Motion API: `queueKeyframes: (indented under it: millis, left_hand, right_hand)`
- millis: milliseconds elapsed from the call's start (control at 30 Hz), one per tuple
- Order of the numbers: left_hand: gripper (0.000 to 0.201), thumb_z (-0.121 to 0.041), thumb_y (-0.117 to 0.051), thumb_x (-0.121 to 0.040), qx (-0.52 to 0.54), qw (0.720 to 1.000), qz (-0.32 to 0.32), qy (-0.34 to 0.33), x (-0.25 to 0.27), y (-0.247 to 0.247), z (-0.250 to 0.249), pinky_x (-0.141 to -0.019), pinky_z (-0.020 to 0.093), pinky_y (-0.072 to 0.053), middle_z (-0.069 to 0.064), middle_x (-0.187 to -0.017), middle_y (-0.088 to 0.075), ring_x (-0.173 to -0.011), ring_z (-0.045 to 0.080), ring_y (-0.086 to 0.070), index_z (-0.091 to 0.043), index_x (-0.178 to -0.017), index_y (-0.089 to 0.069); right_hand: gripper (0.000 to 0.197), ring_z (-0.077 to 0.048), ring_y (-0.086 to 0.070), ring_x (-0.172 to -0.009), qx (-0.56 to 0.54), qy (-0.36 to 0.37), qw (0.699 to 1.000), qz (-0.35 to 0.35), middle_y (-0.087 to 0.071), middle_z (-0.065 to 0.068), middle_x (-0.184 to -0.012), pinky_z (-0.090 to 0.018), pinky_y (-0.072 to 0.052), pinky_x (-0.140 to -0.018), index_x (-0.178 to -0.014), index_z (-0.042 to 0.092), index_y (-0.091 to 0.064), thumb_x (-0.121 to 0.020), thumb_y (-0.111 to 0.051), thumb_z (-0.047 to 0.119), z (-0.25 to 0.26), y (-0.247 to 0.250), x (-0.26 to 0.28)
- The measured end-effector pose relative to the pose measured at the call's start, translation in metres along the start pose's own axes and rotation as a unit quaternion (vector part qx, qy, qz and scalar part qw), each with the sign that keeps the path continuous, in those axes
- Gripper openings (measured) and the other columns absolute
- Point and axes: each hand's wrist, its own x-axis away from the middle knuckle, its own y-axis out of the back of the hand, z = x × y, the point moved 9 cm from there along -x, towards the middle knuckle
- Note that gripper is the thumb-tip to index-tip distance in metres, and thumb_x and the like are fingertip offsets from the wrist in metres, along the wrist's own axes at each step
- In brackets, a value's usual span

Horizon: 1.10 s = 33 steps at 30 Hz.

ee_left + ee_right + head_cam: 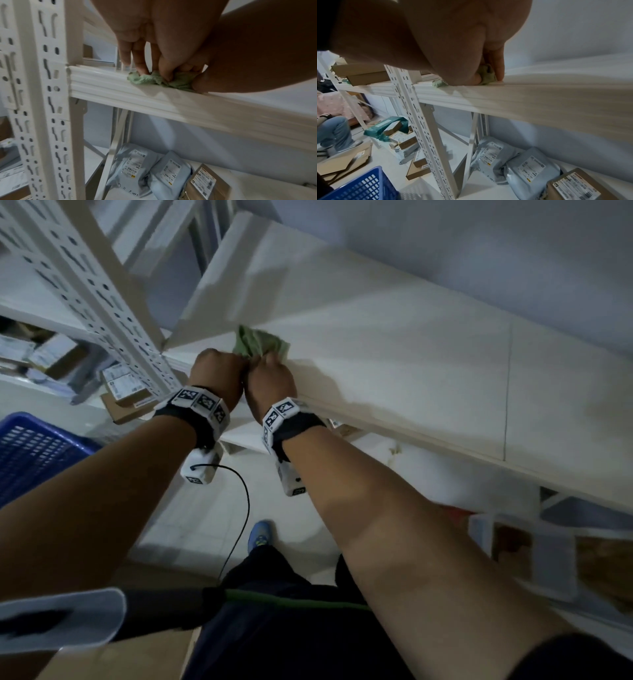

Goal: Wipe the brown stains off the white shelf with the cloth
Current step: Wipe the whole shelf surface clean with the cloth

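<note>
A crumpled light-green cloth (261, 344) lies on the white shelf (394, 337) at its front left corner. My left hand (219, 368) and right hand (272, 374) sit side by side, both holding the cloth. In the left wrist view, the left hand (145, 69) comes down onto the cloth (145, 80) at the ribbed front edge of the shelf (154, 100). In the right wrist view, the right hand (489, 75) pinches the cloth (487, 77) between thumb and finger against the shelf (530, 94). No brown stain shows plainly on the board.
A perforated white upright (113, 302) stands just left of my hands. A blue basket (34, 453) is low on the left. Grey parcels (137, 169) and a brown box (573, 188) lie on the lower shelf. Cardboard boxes (364, 75) sit on the neighbouring shelf. A seated person (332, 132) is far left.
</note>
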Motion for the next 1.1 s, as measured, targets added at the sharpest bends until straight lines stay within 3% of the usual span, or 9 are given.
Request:
queueKeyframes:
  millis: [133,333,633,767,833,900,967,1033,1100]
  left_hand:
    - [0.023,-0.009,-0.047,-0.087,-0.017,0.999,0.036,-0.022,-0.005,0.009,-0.056,-0.070,0.035,-0.044,0.012,-0.080,-0.069,-0.077,0.034,-0.064,-0.014,-0.093,-0.069]
    - [0.018,-0.003,-0.049,-0.083,0.000,0.998,0.060,-0.023,0.000,0.012,-0.173,-0.076,0.037,-0.049,0.015,-0.089,-0.070,-0.089,0.035,-0.064,-0.008,-0.085,-0.067]
    - [0.029,-0.005,-0.045,-0.086,0.068,0.993,0.023,-0.099,-0.005,0.029,-0.432,-0.078,0.039,-0.046,0.014,-0.092,-0.068,-0.093,0.036,-0.060,-0.017,-0.102,-0.067]
    - [0.037,-0.005,-0.042,-0.087,0.111,0.989,-0.049,-0.087,0.003,0.030,-0.538,-0.094,0.045,-0.040,0.014,-0.087,-0.066,-0.095,0.036,-0.055,-0.021,-0.109,-0.066]
    - [0.038,-0.005,-0.039,-0.087,0.099,0.988,-0.055,-0.102,0.001,0.030,-0.587,-0.107,0.052,-0.027,0.009,-0.088,-0.067,-0.103,0.034,-0.053,-0.024,-0.108,-0.064]
    - [0.036,-0.005,-0.038,-0.087,0.090,0.986,-0.042,-0.133,-0.003,0.030,-0.642,-0.111,0.056,-0.019,0.007,-0.089,-0.068,-0.107,0.033,-0.052,-0.024,-0.105,-0.063]
    - [0.033,-0.006,-0.037,-0.087,0.079,0.984,-0.024,-0.158,-0.006,0.032,-0.686,-0.112,0.056,-0.018,0.006,-0.090,-0.069,-0.109,0.033,-0.051,-0.022,-0.100,-0.063]
    - [0.032,-0.009,-0.037,-0.088,0.068,0.981,-0.006,-0.184,-0.007,0.033,-0.733,-0.112,0.056,-0.019,0.005,-0.093,-0.069,-0.111,0.033,-0.050,-0.021,-0.099,-0.064]
    - [0.032,-0.010,-0.037,-0.089,0.064,0.977,0.009,-0.203,-0.005,0.034,-0.775,-0.112,0.055,-0.021,0.006,-0.096,-0.069,-0.113,0.033,-0.049,-0.021,-0.099,-0.065]
  right_hand:
    - [0.026,-0.030,-0.049,-0.112,0.017,-0.002,1.000,0.006,-0.066,-0.007,-0.108,-0.034,-0.041,-0.093,-0.103,0.015,-0.066,-0.092,-0.043,0.010,-0.043,-0.004,0.026]
    - [0.026,-0.031,-0.045,-0.117,0.013,-0.011,1.000,-0.020,-0.064,-0.008,-0.112,-0.035,-0.039,-0.090,-0.109,0.014,-0.063,-0.090,-0.045,0.012,-0.140,-0.007,0.096]
    - [0.028,-0.036,-0.050,-0.113,0.008,-0.064,0.998,-0.017,-0.066,-0.017,-0.106,-0.041,-0.043,-0.088,-0.106,0.005,-0.065,-0.090,-0.043,0.000,-0.361,0.009,0.251]
    - [0.028,-0.034,-0.045,-0.121,0.046,-0.095,0.994,-0.006,-0.061,-0.017,-0.116,-0.039,-0.043,-0.092,-0.113,0.001,-0.060,-0.092,-0.041,0.003,-0.459,0.006,0.312]
    - [0.028,-0.034,-0.045,-0.120,0.034,-0.116,0.993,-0.010,-0.061,-0.017,-0.115,-0.039,-0.043,-0.092,-0.114,0.001,-0.059,-0.092,-0.042,0.003,-0.498,0.004,0.340]
    - [0.027,-0.034,-0.046,-0.120,0.018,-0.156,0.987,-0.016,-0.062,-0.018,-0.114,-0.039,-0.044,-0.089,-0.114,0.001,-0.058,-0.092,-0.042,0.005,-0.542,0.003,0.371]
    - [0.021,-0.035,-0.052,-0.112,0.018,-0.186,0.982,-0.038,-0.065,-0.018,-0.102,-0.039,-0.046,-0.081,-0.104,-0.001,-0.062,-0.089,-0.049,0.005,-0.576,0.005,0.398]
    - [0.007,-0.035,-0.063,-0.087,0.014,-0.229,0.972,-0.039,-0.067,-0.015,-0.073,-0.034,-0.050,-0.062,-0.078,0.002,-0.068,-0.071,-0.070,0.004,-0.611,0.007,0.427]
    - [0.010,-0.032,-0.065,-0.074,-0.007,-0.266,0.963,-0.043,-0.064,-0.011,-0.060,-0.032,-0.050,-0.054,-0.066,0.005,-0.068,-0.060,-0.075,0.002,-0.647,0.001,0.453]
